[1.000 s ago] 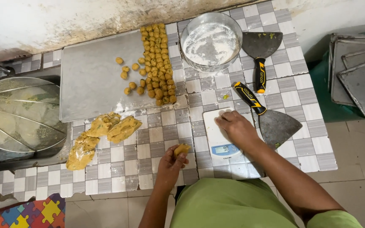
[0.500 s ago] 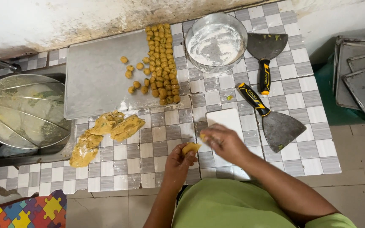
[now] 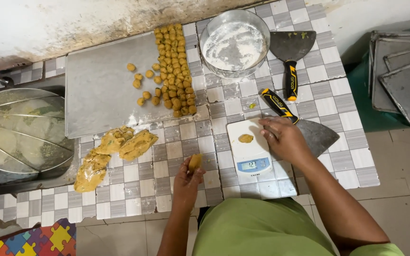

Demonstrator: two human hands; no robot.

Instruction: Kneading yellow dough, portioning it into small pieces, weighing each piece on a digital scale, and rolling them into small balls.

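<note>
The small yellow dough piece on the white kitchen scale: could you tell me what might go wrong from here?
The right hand hovers at the white kitchen scale; brushing the platform could skew the weight of the small yellow dough piece. The black-and-yellow-handled metal scraper lies under that hand, so a cut or knock seems possible.

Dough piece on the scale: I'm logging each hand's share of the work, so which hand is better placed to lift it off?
Probably the right hand: it rests beside the dough piece on the scale, while the left hand already holds another lump.
</note>
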